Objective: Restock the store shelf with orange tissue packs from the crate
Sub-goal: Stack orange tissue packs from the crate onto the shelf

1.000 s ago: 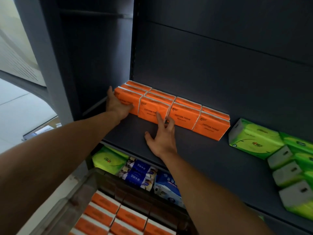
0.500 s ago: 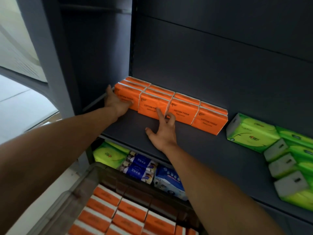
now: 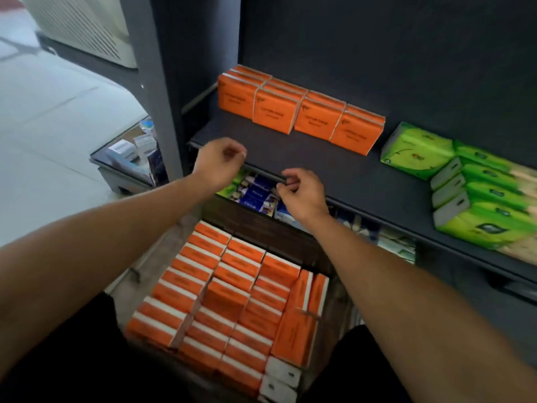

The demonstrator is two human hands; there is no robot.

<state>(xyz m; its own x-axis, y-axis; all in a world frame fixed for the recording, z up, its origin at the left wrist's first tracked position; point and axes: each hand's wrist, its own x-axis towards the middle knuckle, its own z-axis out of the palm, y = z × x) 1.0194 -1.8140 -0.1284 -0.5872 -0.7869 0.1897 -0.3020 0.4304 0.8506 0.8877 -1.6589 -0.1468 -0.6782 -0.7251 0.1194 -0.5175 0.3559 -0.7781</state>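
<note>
Both my hands hang at the near lip of the shelf (image 3: 334,167), and neither holds anything. My left hand (image 3: 218,164) is loosely curled over the shelf's left front corner; my right hand (image 3: 302,191) is loosely curled too, its fingertips right at the front edge.

The packs I need next lie below and nearer to me, in the crate (image 3: 261,228) between my forearms. The crate packs (image 3: 220,292) stand mostly on edge in rows that run from near to far, long sides across the crate, with a few turned upright along the right wall. The far end of the rows sits almost straight under my left hand, so I judge that hand the nearer one; the right must come down and leftward.

The shelf packs (image 3: 296,112) stand in a slanted row at the far left of the shelf, well clear of my hands, with bare shelf in front of them. Green packs (image 3: 418,149) fill the right side.

A second ago both hands were flat against that orange row, the left squaring its end, the right pressing its front. Now they have drawn back to the shelf edge, and my view has dropped to take in the crate.
</note>
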